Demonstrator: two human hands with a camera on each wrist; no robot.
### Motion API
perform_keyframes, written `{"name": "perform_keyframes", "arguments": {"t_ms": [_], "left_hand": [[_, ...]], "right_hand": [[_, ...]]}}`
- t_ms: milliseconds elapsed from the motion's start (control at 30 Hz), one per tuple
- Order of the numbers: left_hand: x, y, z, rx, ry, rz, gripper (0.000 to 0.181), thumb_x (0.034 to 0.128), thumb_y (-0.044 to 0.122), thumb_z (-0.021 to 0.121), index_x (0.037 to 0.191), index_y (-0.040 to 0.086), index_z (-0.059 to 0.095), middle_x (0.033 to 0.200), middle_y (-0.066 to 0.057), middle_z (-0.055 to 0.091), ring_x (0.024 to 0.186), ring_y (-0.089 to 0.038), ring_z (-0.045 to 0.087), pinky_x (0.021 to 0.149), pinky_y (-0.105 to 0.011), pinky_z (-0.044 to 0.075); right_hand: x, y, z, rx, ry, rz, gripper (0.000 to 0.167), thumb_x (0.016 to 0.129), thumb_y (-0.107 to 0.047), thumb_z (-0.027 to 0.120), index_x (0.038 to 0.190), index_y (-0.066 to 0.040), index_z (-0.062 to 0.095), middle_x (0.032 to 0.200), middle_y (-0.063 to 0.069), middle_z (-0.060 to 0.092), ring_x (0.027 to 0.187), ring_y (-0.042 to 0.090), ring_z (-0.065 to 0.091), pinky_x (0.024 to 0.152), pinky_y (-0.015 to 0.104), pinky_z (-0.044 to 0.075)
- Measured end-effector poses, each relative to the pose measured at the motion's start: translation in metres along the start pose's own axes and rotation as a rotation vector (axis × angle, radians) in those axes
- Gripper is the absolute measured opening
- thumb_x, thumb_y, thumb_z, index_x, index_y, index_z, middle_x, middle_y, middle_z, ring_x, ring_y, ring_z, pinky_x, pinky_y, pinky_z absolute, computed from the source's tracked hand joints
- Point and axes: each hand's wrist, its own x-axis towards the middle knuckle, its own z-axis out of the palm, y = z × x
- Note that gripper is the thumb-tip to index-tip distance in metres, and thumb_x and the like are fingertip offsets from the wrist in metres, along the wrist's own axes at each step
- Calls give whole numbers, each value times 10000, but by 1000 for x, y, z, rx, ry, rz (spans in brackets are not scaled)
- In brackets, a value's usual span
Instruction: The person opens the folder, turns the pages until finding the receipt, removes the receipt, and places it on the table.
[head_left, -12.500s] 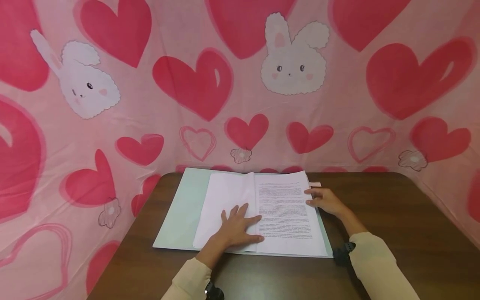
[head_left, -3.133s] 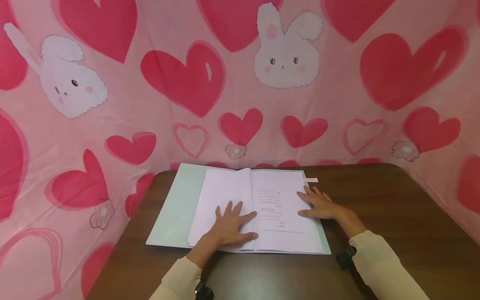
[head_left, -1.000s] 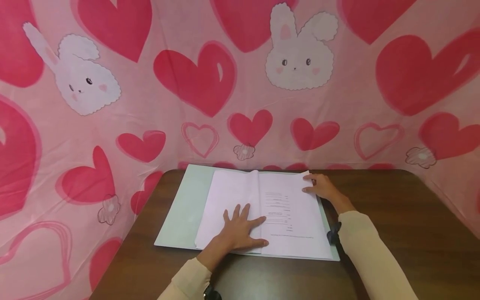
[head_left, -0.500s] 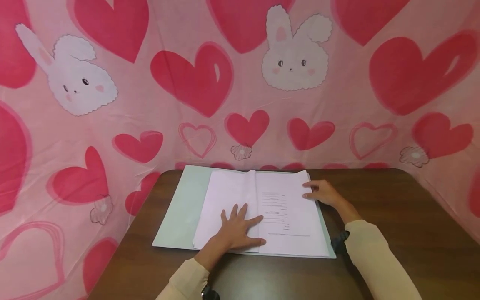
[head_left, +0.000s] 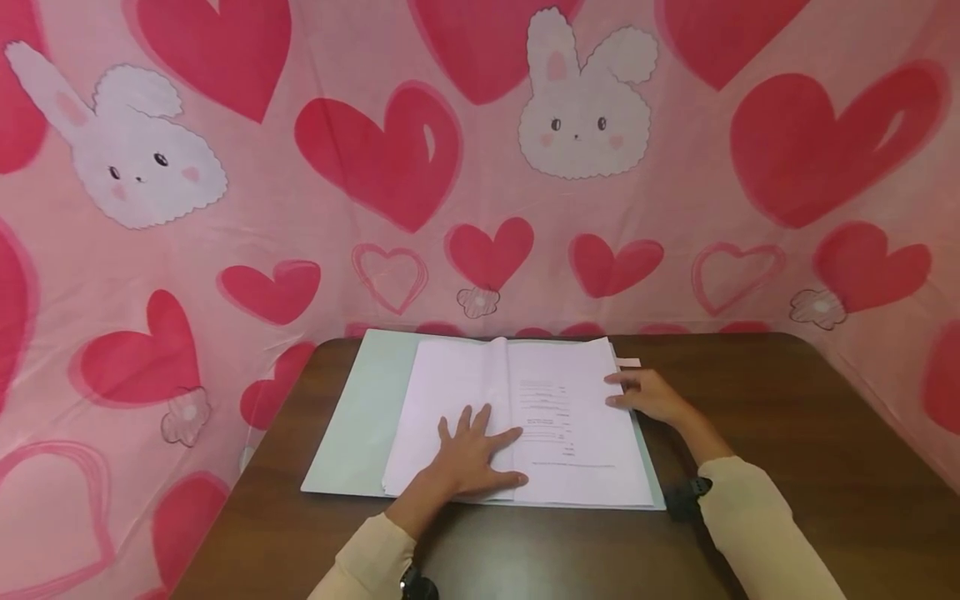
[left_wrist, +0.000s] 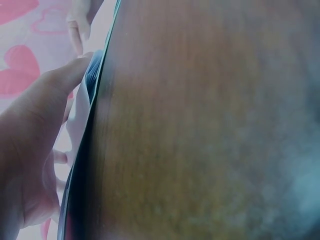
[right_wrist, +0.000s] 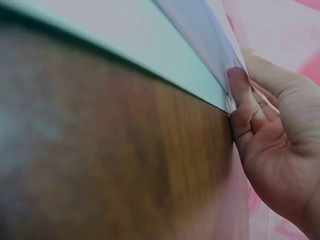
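Note:
A pale green folder (head_left: 358, 417) lies spread on the table with a stack of white sheets in it. My left hand (head_left: 468, 458) rests with spread fingers on the blank left page (head_left: 450, 375), its thumb and forefinger reaching over the fold. The right page (head_left: 585, 433) has a short block of lines and text. At that page's outer edge is my right hand (head_left: 648, 396). In the right wrist view, the right hand (right_wrist: 280, 130) pinches the edge of a sheet (right_wrist: 200, 30) between thumb and finger, lifted off the folder's cover (right_wrist: 145, 50).
The brown wooden table (head_left: 787, 433) extends on both sides and in front of the folder. A pink tab (head_left: 628, 362) sticks out at the folder's upper right. Behind the table hangs a pink cloth (head_left: 337, 208) with hearts and rabbits.
The right page showed dense text 12.5 s ago; now it shows a sparse form. My right hand, flat on it 3.1 s ago, went to the top corner, then slid down the edge. Left hand stays.

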Motion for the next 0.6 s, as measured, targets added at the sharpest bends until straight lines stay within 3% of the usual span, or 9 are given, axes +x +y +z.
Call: {"name": "perform_keyframes", "arguments": {"t_ms": [233, 600], "left_hand": [[0, 0, 0, 0, 5, 3, 839, 775, 805, 560, 1521, 447, 421, 1709, -122, 228, 1572, -479, 156, 1168, -802, 94], [-2, 2, -2, -10, 12, -4, 845, 771, 805, 563, 1523, 449, 417, 1711, -113, 227, 1576, -470, 153, 1178, -792, 79]], "right_hand": [[-8, 2, 0, 53, -33, 11, 502, 922, -166, 740, 1328, 95, 603, 1146, 274, 705, 844, 209, 667, 743, 218, 547], [-22, -2, -2, 127, -118, 30, 510, 949, -194, 706, 1361, 79, 583, 1238, 272, 694, 950, 216, 692, 860, 278, 568]]}}
